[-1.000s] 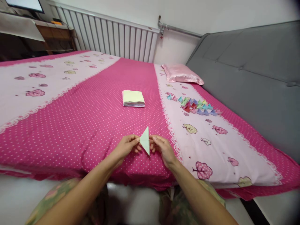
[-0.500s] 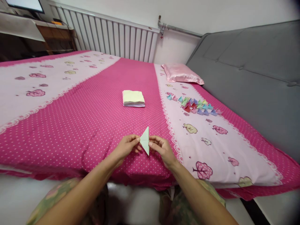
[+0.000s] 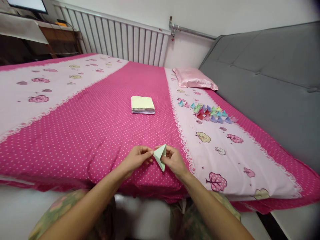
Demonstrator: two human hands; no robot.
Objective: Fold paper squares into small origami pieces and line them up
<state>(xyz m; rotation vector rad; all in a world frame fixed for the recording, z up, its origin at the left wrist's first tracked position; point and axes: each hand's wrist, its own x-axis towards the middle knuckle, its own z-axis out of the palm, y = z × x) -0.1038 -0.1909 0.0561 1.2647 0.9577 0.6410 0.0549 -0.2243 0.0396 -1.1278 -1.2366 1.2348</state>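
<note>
A pale green folded paper (image 3: 159, 153) is held between my two hands above the near edge of the bed. My left hand (image 3: 138, 158) pinches its left corner between thumb and fingers. On the other side, my right hand (image 3: 175, 162) grips the long edge, with the thumb pushed into the fold and the fingers behind the paper. The fold is spread a little, so the paper looks like a small open pocket. Part of my right fingers is hidden by the paper.
A stack of coloured square paper (image 3: 143, 105) lies on the pink bedspread (image 3: 105, 110) beyond my hands. Several small folded paper pieces (image 3: 207, 113) sit in a cluster to the right. A pink pillow (image 3: 195, 79) rests by the grey headboard (image 3: 265, 63).
The folded paper has shifted slightly right and tilted. It was a flat triangle; now its long side is spread, with my right thumb inside the fold.
</note>
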